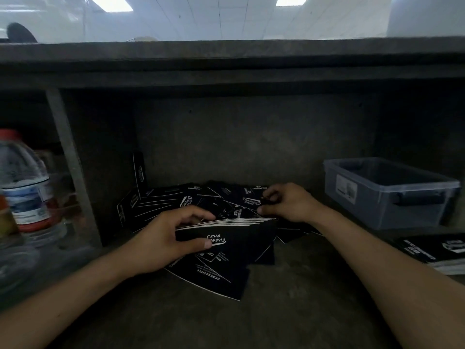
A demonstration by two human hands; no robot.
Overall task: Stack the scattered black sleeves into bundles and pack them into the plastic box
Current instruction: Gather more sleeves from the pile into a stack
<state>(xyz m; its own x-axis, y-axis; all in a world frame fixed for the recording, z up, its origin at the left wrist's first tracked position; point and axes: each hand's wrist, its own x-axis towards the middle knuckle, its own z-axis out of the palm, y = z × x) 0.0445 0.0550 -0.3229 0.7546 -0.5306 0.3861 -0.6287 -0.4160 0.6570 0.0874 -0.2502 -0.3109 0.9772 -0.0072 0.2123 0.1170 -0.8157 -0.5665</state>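
Many flat black sleeves with white print lie scattered in a pile (176, 200) at the back of the dark counter. My left hand (163, 238) grips a bundle of stacked sleeves (234, 235) upright on its edge, thumb across the front face. Under the bundle lie more loose sleeves (221, 278). My right hand (284, 202) reaches into the pile just behind the bundle and pinches one sleeve (251, 200) between fingers and thumb. The grey translucent plastic box (387, 190) stands open to the right.
A stack of sleeves (437, 250) lies at the right edge, in front of the box. A large water bottle with a red cap (25, 182) stands at the left beside a metal post (70, 167). A dark shelf and back wall (251, 137) close in the space.
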